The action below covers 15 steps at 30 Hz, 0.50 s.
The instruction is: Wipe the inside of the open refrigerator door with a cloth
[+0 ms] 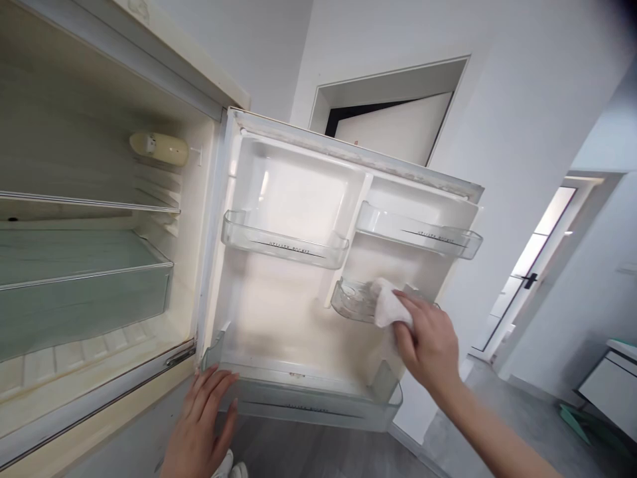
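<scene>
My right hand (430,338) pinches a crumpled white cloth (391,307), which may be a paper wipe, at the small clear door shelf (352,302) on the right of the open fridge door (279,299). The cloth and hand hide part of that shelf. My left hand (202,421) is at the left end of the long bottom door bin (318,406). Its fingers are stretched out and touch the bin's edge, with the thumb apart. Two more clear shelves, an upper left one (283,247) and an upper right one (418,231), are fixed to the door.
To the left is the fridge interior, with a glass shelf (89,202), a translucent drawer (89,305) and a lamp cover (159,149). Behind the door is a wall with an opening (393,76). A door with a black handle (530,280) and a white cabinet (610,378) stand at right.
</scene>
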Available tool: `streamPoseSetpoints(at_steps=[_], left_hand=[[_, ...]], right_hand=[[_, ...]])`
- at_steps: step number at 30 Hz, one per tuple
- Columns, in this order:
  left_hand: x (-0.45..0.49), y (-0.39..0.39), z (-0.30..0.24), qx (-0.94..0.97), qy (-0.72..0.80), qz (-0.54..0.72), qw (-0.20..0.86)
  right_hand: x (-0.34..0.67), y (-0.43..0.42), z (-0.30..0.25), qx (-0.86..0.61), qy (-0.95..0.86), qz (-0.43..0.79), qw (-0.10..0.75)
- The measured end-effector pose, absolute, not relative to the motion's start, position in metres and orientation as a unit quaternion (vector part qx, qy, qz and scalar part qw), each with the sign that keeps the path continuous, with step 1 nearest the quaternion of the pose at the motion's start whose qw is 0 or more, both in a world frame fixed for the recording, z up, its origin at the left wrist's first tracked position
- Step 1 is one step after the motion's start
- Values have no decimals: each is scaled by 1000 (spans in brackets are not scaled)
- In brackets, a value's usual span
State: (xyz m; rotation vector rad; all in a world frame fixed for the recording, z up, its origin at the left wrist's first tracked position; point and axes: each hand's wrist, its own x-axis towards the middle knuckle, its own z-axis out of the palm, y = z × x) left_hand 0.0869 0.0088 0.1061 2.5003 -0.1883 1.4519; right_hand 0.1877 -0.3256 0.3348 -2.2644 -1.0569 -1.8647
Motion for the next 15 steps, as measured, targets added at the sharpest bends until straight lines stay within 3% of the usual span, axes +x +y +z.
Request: streamPoseSetpoints(at_steps=[8,15], left_hand=[[90,8,106,863,-55,489,116],[93,8,110,863,-62,491,99]], right_hand=[[195,-229,318,-658,-313,-685,9],[219,-272,314,-685,-389,-616,-31]])
